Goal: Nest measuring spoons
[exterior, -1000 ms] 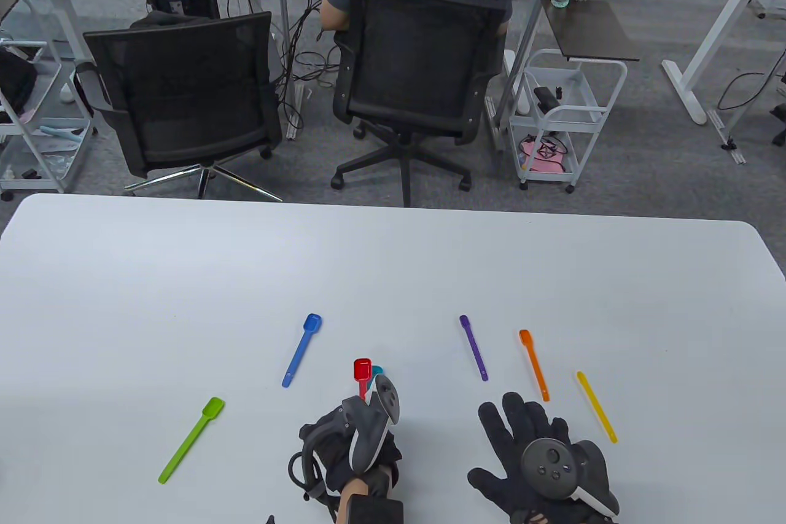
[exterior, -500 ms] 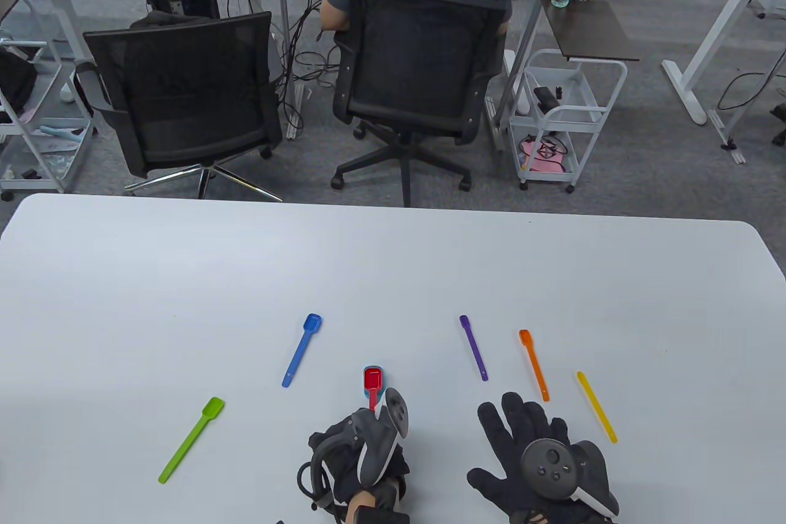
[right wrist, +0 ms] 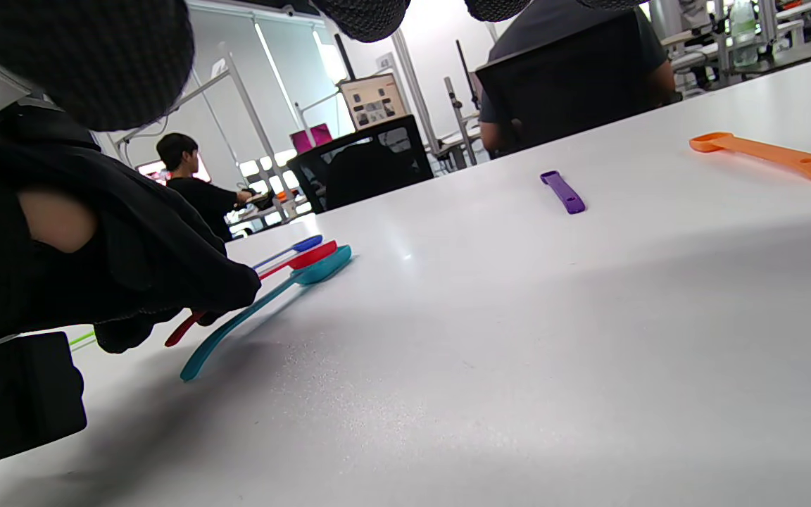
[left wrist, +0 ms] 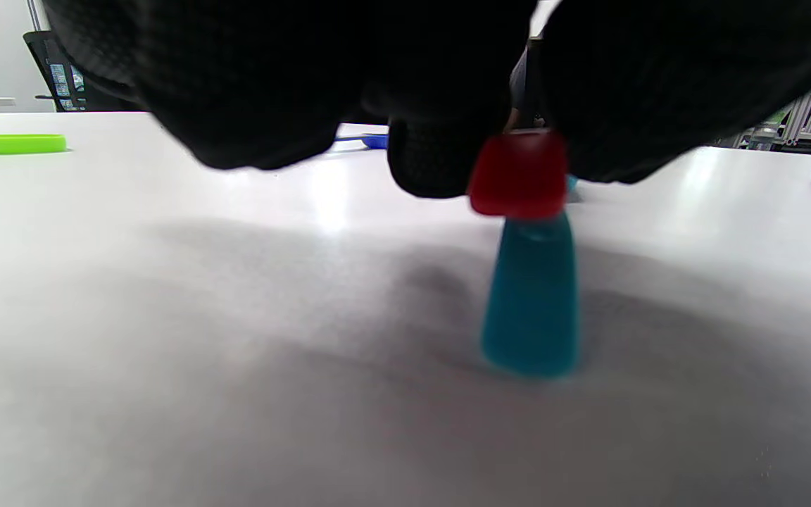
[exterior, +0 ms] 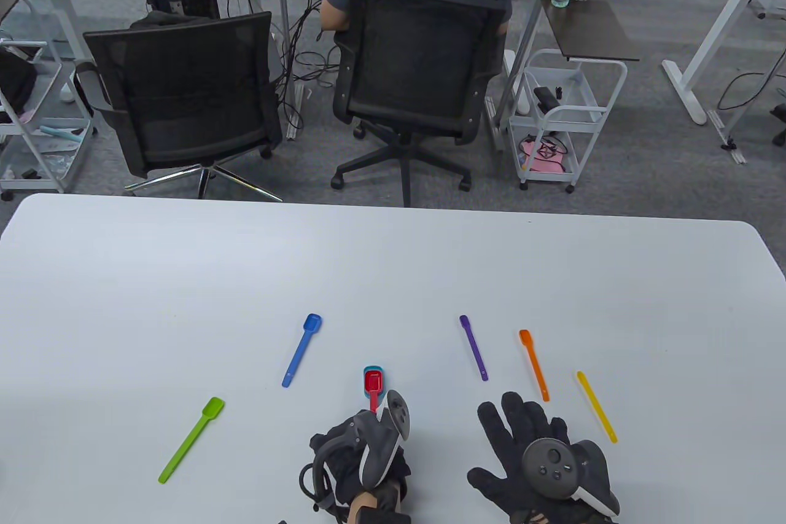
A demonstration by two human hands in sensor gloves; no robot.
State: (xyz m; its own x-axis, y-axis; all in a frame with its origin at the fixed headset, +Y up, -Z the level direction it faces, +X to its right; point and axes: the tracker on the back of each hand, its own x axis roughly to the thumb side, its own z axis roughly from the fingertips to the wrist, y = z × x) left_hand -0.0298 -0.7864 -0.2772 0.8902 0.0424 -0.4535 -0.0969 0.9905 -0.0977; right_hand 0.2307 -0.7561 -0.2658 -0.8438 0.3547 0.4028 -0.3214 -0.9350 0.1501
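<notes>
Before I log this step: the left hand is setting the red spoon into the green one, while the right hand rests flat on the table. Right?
Not quite. The red spoon held by the left hand sits over the teal spoon, not the green one; the right wrist view shows it. The green spoon lies alone far to the left. The right hand does rest flat on the table.
</notes>
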